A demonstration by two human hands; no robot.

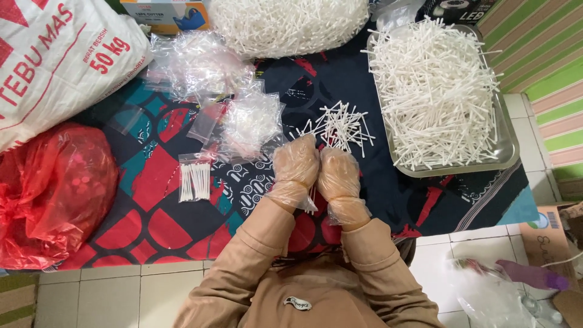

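My left hand (295, 165) and my right hand (337, 173) wear thin clear plastic gloves and are pressed together over a patterned cloth (152, 206), fingers curled. What they hold between them is hidden. Just beyond my fingers lies a loose pile of white cotton swabs (340, 126). A small clear bag filled with swabs (195, 179) lies to the left of my left hand. Heaps of empty clear plastic bags (246, 121) sit further up and left.
A metal tray (507, 155) heaped with white swabs stands at the right. A large clear sack of swabs (285, 24) lies at the top. At the left are a white woven sack (54, 61) and a red plastic bag (51, 194). A cardboard box (549, 234) sits at right.
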